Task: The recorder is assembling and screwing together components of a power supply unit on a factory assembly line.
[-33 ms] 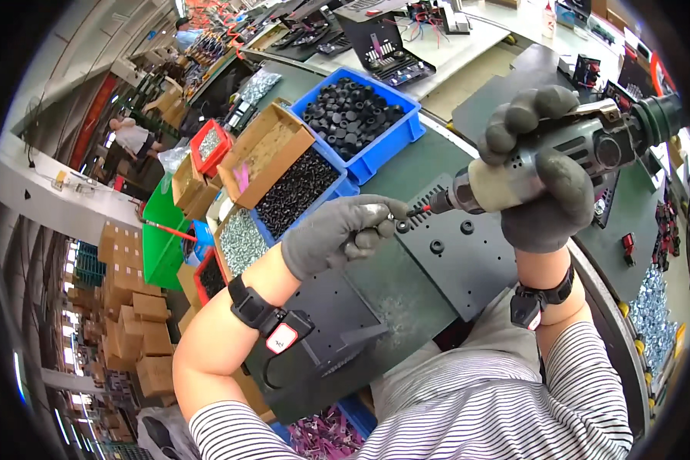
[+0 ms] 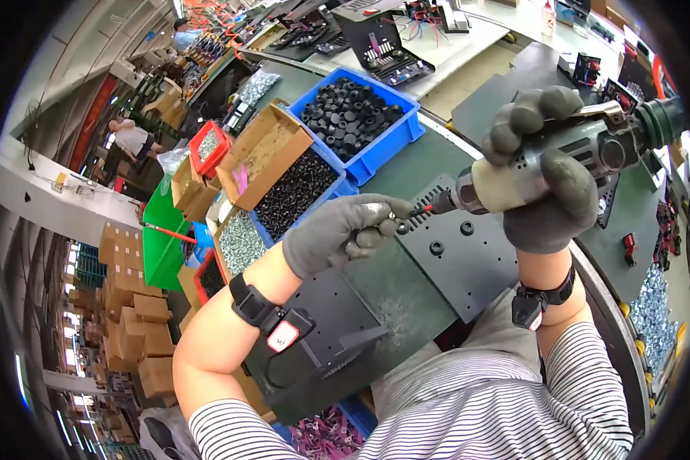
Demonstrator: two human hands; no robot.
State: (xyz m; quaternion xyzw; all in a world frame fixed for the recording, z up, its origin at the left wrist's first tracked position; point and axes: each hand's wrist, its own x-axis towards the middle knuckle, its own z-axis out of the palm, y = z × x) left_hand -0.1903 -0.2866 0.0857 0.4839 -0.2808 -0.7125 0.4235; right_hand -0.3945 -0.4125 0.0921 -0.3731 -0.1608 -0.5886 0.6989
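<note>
My right hand [image 2: 548,180], in a grey glove, is wrapped round a power screwdriver [image 2: 579,153] with a grey body. Its bit [image 2: 425,209], with a red band, points left and meets the fingertips of my other hand. My gloved left hand [image 2: 345,234] is closed in a pinch on a small shiny metal piece [image 2: 392,217] at the bit's tip; its kind is mostly hidden by the fingers. Below the bit lies a dark flat panel [image 2: 468,264] with holes, a row of slots and black round feet [image 2: 437,248]. A second dark panel [image 2: 326,314] lies under my left forearm.
Beyond my left hand stand a blue bin [image 2: 418,130] of black round caps, a bin of black screws [image 2: 295,192], silver screws [image 2: 241,239] and an open cardboard box [image 2: 299,142]. Pink-purple parts [image 2: 326,435] fill a bin near my lap. Other people are in the background.
</note>
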